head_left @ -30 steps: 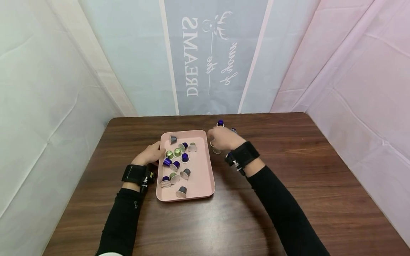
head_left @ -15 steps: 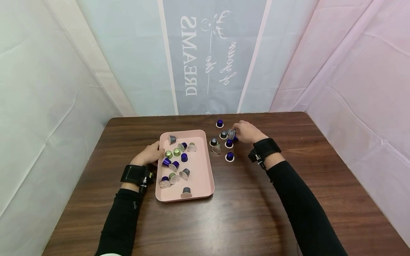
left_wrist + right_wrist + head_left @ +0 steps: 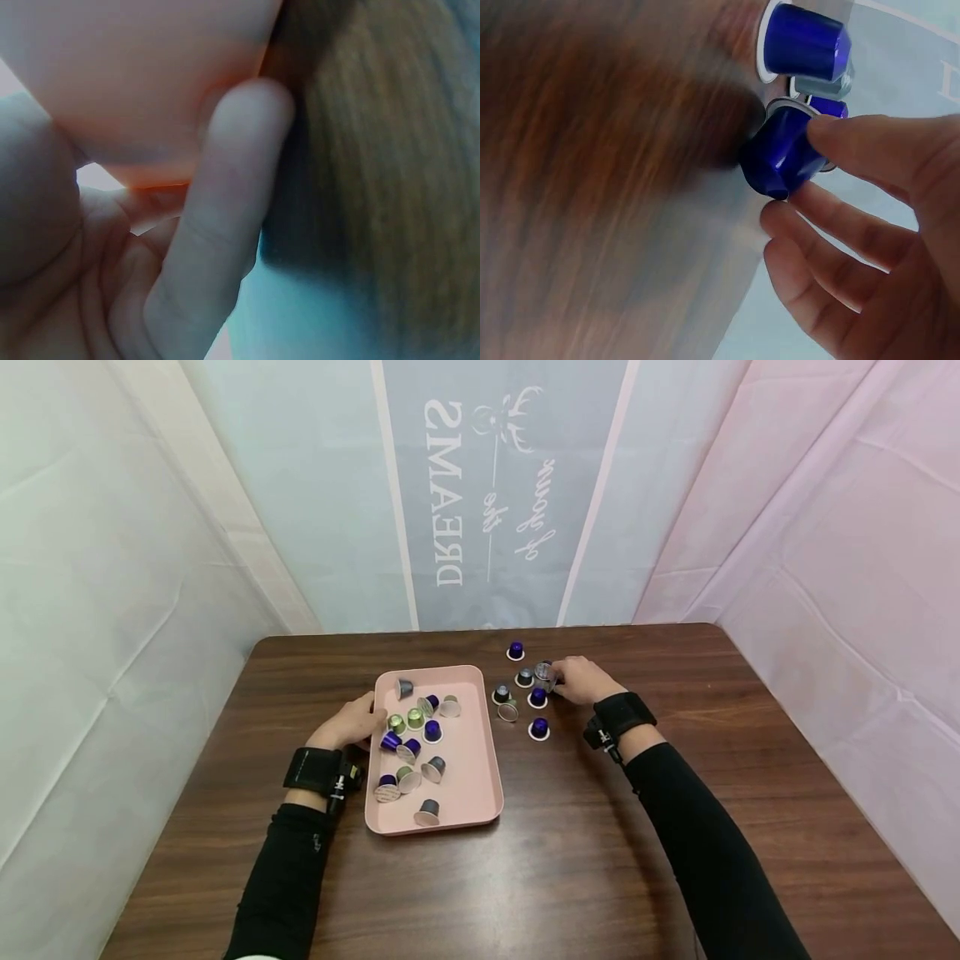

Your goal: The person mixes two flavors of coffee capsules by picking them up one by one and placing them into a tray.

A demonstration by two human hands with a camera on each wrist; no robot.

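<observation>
My left hand [image 3: 348, 724] grips the left rim of a pink tray [image 3: 471, 768]; up close in the left wrist view, a finger [image 3: 225, 172] lies along the tray's wall. Several blue, green and grey coffee capsules lie scattered in the tray, among them a blue one [image 3: 432, 729]. To the right of the tray, my right hand [image 3: 585, 680] pinches a tilted dark blue coffee capsule [image 3: 780, 154] between thumb and fingers. Its foil side faces away from the palm, towards the other capsules, and part of it is hidden by the thumb.
Several capsules stand on the brown table [image 3: 600, 860] between tray and right hand, including a blue one [image 3: 538, 727], a grey one [image 3: 524, 677] and a far blue one [image 3: 516, 650]. One capsule [image 3: 507, 711] lies on its side by the tray. Fabric walls surround the table.
My right hand has moved right from beside the tray's edge to the capsule at the group's right side. A grey capsule at the tray's near end has rocked. My left hand stays put.
</observation>
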